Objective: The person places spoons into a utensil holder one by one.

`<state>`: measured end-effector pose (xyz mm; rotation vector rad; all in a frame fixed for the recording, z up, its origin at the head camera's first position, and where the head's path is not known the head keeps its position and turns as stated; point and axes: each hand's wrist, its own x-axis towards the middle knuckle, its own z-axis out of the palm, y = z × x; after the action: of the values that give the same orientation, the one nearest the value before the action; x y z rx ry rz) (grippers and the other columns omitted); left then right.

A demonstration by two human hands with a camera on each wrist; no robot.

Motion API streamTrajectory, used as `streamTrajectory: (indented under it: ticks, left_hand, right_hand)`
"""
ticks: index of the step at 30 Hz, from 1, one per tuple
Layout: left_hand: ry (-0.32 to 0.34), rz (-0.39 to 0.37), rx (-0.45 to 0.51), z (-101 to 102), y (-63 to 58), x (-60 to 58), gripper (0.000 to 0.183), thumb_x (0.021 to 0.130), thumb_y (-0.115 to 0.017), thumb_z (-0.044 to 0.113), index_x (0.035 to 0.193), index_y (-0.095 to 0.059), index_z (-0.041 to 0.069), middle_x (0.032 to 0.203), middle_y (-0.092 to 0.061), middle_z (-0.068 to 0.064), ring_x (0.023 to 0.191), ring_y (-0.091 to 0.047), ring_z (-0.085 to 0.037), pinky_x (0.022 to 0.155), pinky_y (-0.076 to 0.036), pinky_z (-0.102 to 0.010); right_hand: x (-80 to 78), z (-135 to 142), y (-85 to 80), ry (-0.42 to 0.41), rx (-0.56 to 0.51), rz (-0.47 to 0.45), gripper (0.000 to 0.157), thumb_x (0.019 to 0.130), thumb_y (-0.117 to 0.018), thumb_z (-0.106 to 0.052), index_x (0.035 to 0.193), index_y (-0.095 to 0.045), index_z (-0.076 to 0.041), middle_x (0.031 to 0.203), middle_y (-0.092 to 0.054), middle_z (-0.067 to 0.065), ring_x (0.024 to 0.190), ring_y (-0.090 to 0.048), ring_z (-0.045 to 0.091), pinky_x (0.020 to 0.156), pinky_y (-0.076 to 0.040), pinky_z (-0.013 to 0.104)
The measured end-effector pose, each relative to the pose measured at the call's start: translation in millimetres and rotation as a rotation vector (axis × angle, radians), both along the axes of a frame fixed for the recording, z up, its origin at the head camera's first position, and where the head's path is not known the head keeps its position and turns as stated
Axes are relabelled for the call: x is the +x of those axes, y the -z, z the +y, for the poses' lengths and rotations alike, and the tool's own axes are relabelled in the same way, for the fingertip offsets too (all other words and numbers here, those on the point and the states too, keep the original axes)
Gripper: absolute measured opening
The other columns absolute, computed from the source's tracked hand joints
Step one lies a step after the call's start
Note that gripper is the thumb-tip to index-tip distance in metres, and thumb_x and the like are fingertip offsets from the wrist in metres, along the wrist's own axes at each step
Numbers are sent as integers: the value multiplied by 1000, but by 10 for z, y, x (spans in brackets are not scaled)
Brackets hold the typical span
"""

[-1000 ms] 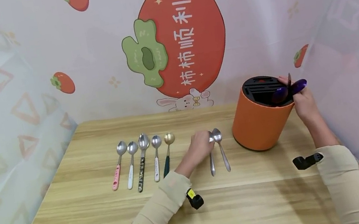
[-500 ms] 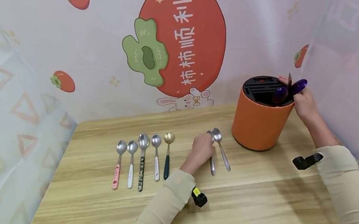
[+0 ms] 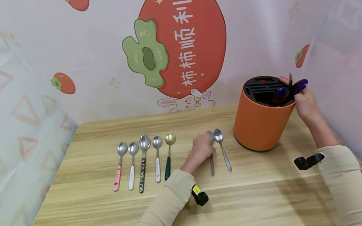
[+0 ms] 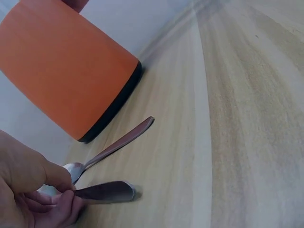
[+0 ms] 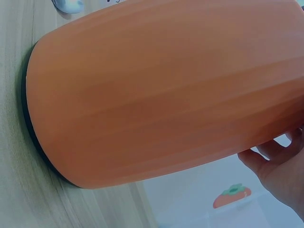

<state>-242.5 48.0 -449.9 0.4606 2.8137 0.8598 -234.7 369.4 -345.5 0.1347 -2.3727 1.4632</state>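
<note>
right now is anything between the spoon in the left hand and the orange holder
Yes, one thing: the other metal spoon lies on the tabletop between the pinched spoon and the orange holder. Nothing else visible stands between; the right hand is at the holder's opposite side.

Left hand [image 3: 201, 147] low and pinching, right hand [image 3: 304, 103] raised and gripping

Left forearm [image 3: 160, 213], in a beige sleeve, runs diagonally forward and inward; back of the hand uppermost in head view. Left-wrist view: fingers [image 4: 56, 176] bent, tips drawn together. Right forearm [image 3: 346, 176], likewise sleeved, reaches forward at far right. That hand sits higher, fingers curved, partly hidden. Hands well apart; both wrists bare beyond the cuffs.
</note>
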Motion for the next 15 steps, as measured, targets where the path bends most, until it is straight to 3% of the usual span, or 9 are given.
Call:
streamTrajectory:
  ticks: [3,7,15]
  left_hand:
    - [4,-30,23,-33,-6,-19,43,80,-71,-1,57,-38,14,49,-32,6,45,-33,-8,42,-29,-18]
    - [6,-37,38,-84,-22,-14,43,81,-69,-3,55,-39,15,45,-29,7,43,-30,-7,43,-29,-19]
    - [-5,25,102,-136,-145,23,52,84,-65,-4,48,-34,16,43,-28,8,41,-33,-6,42,-29,-17]
  right_hand:
    - [1,-6,9,1,-3,-1,54,109,-31,-34,147,-43,2,159,-31,24,151,-24,25,126,-12,39]
    - [9,-6,23,0,0,-14,55,108,-32,-35,147,-42,3,159,-31,23,152,-22,30,127,-11,40]
    - [26,9,-11,24,21,-34,56,108,-29,-40,149,-42,-3,161,-30,19,153,-19,31,126,-9,48]
